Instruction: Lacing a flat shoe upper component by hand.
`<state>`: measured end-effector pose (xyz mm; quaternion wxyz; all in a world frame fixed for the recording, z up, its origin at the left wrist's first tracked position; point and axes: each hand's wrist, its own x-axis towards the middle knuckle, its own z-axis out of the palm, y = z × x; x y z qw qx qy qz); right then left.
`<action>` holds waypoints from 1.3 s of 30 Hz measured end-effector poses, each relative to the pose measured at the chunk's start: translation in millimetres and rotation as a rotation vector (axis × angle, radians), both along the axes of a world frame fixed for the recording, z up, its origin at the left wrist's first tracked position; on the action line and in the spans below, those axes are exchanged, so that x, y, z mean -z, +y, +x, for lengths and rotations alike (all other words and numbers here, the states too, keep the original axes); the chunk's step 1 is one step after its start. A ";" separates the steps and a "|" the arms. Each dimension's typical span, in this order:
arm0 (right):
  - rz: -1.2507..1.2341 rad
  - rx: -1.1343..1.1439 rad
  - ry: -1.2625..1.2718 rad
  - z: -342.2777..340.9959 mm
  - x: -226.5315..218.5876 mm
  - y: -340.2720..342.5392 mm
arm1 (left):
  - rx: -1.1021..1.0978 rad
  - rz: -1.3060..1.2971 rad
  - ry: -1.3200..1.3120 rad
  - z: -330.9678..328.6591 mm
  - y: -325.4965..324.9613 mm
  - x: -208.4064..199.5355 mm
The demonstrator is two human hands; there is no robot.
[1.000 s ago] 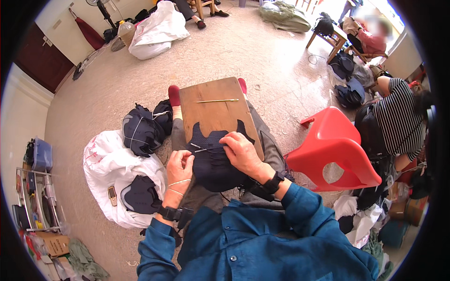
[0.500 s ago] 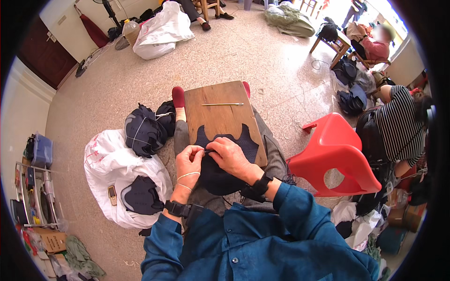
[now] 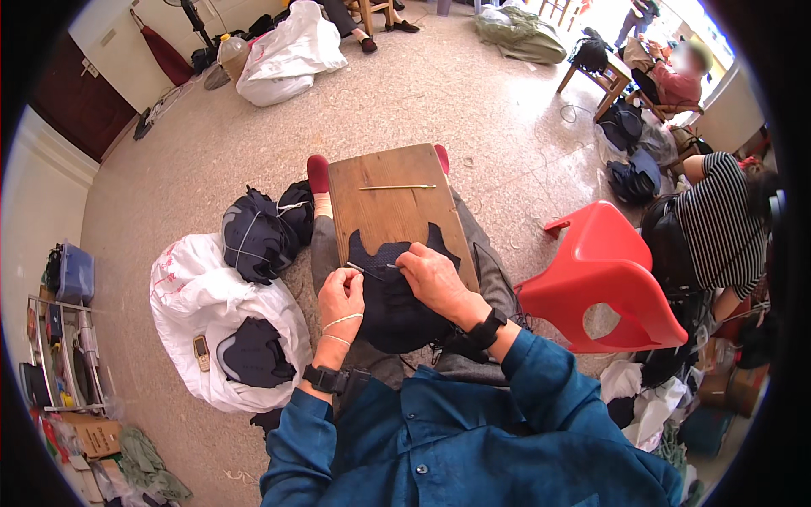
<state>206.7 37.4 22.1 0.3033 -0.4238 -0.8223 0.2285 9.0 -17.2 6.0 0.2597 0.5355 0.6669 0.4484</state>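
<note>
A wooden board point(image 3: 384, 211) lies across my lap, with dark knit fabric shaped like a shoe upper point(image 3: 380, 253) on its near half. My left hand point(image 3: 340, 297) is closed in a pinch at the fabric's left side, and a thin pale stick-like piece point(image 3: 356, 268) pokes out of its fingertips. To the right, my right hand point(image 3: 438, 286) pinches a small pale tip point(image 3: 393, 266) over the fabric. Whether the two pale bits belong together I cannot make out. A long thin needle-like tool point(image 3: 397, 187) rests on the board's far half.
Left of my legs, a white sack point(image 3: 190, 279) carries dark cut pieces point(image 3: 255, 351) and a phone point(image 3: 201, 353); a tied dark bundle point(image 3: 253, 237) sits beside it. A red plastic chair point(image 3: 604, 262) stands close on my right. Beyond it, a person in stripes point(image 3: 718, 211) bends over.
My hands have moved apart; the right one shifted slightly right and up off the fabric. Pale thin pieces now show at both sets of fingertips.
</note>
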 end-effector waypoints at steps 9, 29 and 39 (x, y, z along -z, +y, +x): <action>0.090 -0.023 -0.031 -6.5 2.2 8.4 | -0.029 -0.067 0.151 10.1 11.5 -12.7; -0.175 -0.110 0.084 -5.0 3.8 28.6 | -0.117 0.061 0.141 17.6 10.2 9.6; -0.135 -0.091 0.104 -4.7 8.1 25.9 | -0.119 0.168 0.287 21.2 7.4 5.8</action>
